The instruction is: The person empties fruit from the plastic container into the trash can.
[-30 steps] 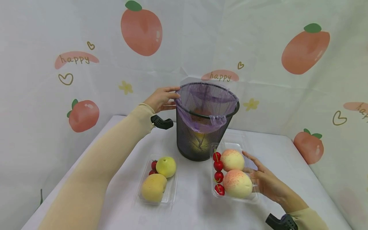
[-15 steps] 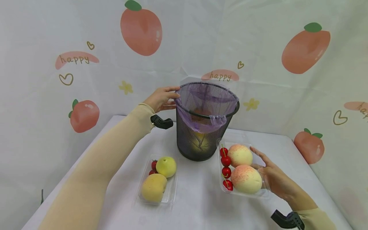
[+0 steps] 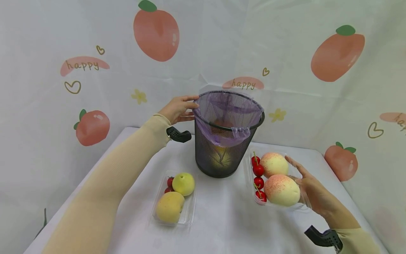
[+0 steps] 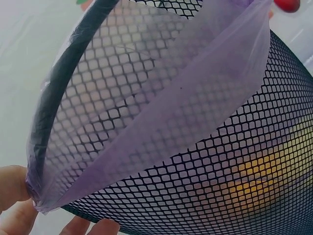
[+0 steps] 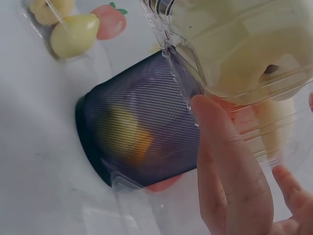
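Note:
My left hand (image 3: pixel 179 110) holds the rim of a black mesh wastebasket (image 3: pixel 219 162) by its left side, fingertips on the purple bin liner (image 3: pixel 222 139). In the left wrist view, fingertips (image 4: pixel 105 227) show just under the rim. My right hand (image 3: pixel 312 190) grips a clear plastic tray (image 3: pixel 296 208) by its right side, raised above the table. Inside it lie two peaches, the nearer peach (image 3: pixel 281 190) and the farther peach (image 3: pixel 273 164), beside a column of several red cherries (image 3: pixel 258 182). Yellow and orange shapes (image 5: pixel 124 132) show through the wastebasket's mesh.
A second clear tray (image 3: pixel 190 215) rests on the white table (image 3: pixel 215 218) at front left, with a yellow-green pear (image 3: pixel 183 184), a yellow fruit (image 3: pixel 169 207) and small red fruit (image 3: pixel 168 189). Another clear tray (image 5: pixel 132 205) stands by the wastebasket. A printed cloth (image 3: pixel 203 42) hangs behind.
My right hand has moved right and slightly farther back with the tray of peaches and cherries, away from the wastebasket. The left hand and wastebasket have stayed put.

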`<state>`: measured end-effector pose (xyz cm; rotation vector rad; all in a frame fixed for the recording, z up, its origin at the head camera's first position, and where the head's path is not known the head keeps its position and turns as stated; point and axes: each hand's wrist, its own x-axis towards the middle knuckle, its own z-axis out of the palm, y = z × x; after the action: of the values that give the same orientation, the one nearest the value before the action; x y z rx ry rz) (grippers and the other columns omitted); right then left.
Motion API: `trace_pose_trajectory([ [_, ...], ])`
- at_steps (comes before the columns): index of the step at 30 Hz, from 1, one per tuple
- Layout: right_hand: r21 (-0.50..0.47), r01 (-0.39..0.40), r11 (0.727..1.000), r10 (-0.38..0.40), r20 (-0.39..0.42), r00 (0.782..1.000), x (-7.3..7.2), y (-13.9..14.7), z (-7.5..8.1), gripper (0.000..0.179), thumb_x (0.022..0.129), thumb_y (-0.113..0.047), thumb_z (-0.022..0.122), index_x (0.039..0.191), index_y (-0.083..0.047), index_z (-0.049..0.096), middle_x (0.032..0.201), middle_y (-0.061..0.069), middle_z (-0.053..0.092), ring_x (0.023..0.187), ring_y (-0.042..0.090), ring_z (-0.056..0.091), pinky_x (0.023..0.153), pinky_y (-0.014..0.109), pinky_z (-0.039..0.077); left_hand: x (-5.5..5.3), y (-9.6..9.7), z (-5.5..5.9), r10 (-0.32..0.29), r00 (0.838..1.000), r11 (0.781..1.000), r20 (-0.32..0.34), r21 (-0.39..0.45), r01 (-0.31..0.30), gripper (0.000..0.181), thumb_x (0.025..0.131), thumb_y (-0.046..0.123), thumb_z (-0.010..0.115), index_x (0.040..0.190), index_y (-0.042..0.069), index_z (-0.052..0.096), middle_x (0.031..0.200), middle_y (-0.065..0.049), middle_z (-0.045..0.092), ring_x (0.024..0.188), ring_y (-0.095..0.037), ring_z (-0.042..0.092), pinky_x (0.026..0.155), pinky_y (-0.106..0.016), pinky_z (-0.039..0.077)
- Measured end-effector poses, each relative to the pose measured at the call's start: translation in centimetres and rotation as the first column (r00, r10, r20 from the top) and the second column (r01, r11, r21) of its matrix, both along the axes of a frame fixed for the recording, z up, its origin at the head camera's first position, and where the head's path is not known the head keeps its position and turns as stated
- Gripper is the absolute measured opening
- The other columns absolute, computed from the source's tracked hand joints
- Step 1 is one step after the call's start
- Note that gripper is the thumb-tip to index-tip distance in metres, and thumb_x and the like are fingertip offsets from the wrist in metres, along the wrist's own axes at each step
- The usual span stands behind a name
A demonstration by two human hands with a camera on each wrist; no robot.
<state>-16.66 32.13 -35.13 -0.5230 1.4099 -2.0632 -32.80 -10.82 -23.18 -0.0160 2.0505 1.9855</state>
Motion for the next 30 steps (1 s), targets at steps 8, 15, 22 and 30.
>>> trace_pose_trajectory([
  [8,-0.013,-0.034,0.999,0.034,-0.015,0.999,-0.2,0.7,0.5,0.063,0.101,-0.005,0.022,0.149,-0.046,0.020,0.135,-0.001,0.054,0.116,0.020,0.061,0.094,0.040,0.052,0.0,0.0,0.0,-0.002,1.000,1.000,-0.007,-0.002,0.002,0.049,0.096,0.014,0.061,0.143,0.025,0.050,0.128,-0.004,0.051,0.105,-0.022,0.058,0.100,-0.037,0.050],
  [15,-0.061,-0.052,0.997,0.051,-0.014,0.999,-0.2,0.9,1.3,0.063,0.101,-0.003,0.018,0.149,-0.044,0.023,0.131,0.004,0.057,0.114,0.021,0.062,0.093,0.040,0.054,0.1,0.1,0.0,-0.005,1.000,1.000,-0.010,-0.015,0.004,0.050,0.096,0.015,0.062,0.143,0.025,0.049,0.132,-0.004,0.050,0.108,-0.023,0.058,0.100,-0.037,0.051],
  [22,-0.118,-0.089,0.989,0.085,-0.044,0.995,-0.2,0.8,2.1,0.062,0.101,-0.004,0.013,0.151,-0.040,0.024,0.116,0.009,0.067,0.107,0.024,0.066,0.092,0.042,0.053,0.1,0.0,0.0,-0.003,1.000,1.000,-0.015,-0.017,0.003,0.050,0.096,0.014,0.061,0.144,0.024,0.048,0.134,-0.005,0.049,0.108,-0.023,0.058,0.099,-0.036,0.051],
  [30,-0.153,-0.151,0.977,0.148,-0.030,0.989,-0.6,1.0,2.9,0.062,0.100,-0.010,0.012,0.151,-0.044,0.020,0.130,0.006,0.060,0.109,0.025,0.065,0.094,0.041,0.051,0.1,0.0,-0.1,-0.006,1.000,1.000,-0.012,-0.016,0.006,0.050,0.096,0.014,0.061,0.144,0.024,0.048,0.131,-0.004,0.050,0.109,-0.023,0.058,0.100,-0.036,0.051],
])
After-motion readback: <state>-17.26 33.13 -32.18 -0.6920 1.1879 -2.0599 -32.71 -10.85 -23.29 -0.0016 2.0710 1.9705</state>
